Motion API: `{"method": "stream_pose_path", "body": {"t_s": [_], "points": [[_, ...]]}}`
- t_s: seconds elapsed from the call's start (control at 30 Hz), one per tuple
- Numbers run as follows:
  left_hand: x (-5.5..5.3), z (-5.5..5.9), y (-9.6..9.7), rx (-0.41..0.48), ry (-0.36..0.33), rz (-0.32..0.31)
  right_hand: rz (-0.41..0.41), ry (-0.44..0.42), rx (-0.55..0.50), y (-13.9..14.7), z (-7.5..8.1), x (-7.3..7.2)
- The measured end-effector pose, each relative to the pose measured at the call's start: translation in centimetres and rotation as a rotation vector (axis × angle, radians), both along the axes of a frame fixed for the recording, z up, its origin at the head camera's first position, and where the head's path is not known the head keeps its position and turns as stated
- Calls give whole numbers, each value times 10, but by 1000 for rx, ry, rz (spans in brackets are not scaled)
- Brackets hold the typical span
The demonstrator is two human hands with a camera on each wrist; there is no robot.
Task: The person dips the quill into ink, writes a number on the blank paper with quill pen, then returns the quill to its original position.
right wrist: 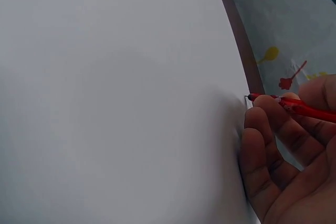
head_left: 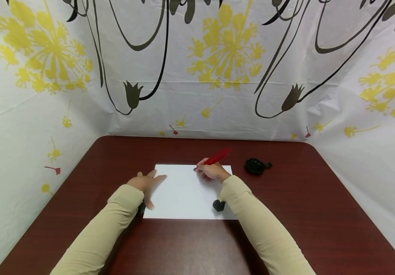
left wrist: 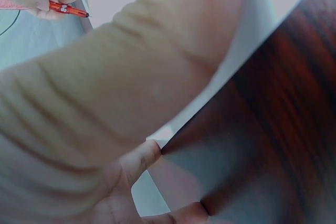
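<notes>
Paper (head_left: pixel 180 196) lies low in the centre of the head view; the left hand (head_left: pixel 145 183) rests spread across its left edge, likely to steady it, while the right hand (head_left: pixel 212 171), near mid-frame, pinches a red pen (head_left: pixel 219 156) near its tip, probably for control

- Near right, the right sleeve (head_left: pixel 266 225) partly hides a dark block (head_left: pixel 219 206); from my remote post, I cannot identify it.
- A tiny mark (head_left: pixel 251 194) on that sleeve is too small for me to read.
- In my right-wrist view, the rear end of the red pen (right wrist: pixel 312 110) runs off the edge.
- The left hand (left wrist: pixel 116 203), cropped in my left-wrist view, adjoins a blurred sleeve (left wrist: pixel 126 77).
</notes>
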State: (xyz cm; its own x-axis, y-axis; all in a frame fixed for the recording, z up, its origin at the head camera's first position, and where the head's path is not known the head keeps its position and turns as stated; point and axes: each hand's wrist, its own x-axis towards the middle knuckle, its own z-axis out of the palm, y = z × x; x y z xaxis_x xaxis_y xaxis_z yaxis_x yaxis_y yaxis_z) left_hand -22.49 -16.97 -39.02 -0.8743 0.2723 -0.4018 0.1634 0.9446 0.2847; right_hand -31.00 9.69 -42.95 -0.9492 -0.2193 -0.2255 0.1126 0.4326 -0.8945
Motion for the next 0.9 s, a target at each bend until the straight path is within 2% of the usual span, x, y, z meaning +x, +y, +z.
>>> {"method": "stream_pose_path", "body": {"t_s": [0.37,0.7,0.9], "points": [[-2,-1,0,18,-20,12,43,22,2,0,-2,1],[0,-2,0,0,15,-25,80,22,-28,2,-3,4],[0,-1,0,-2,22,-24,89,7,-25,3,-1,6]]}}
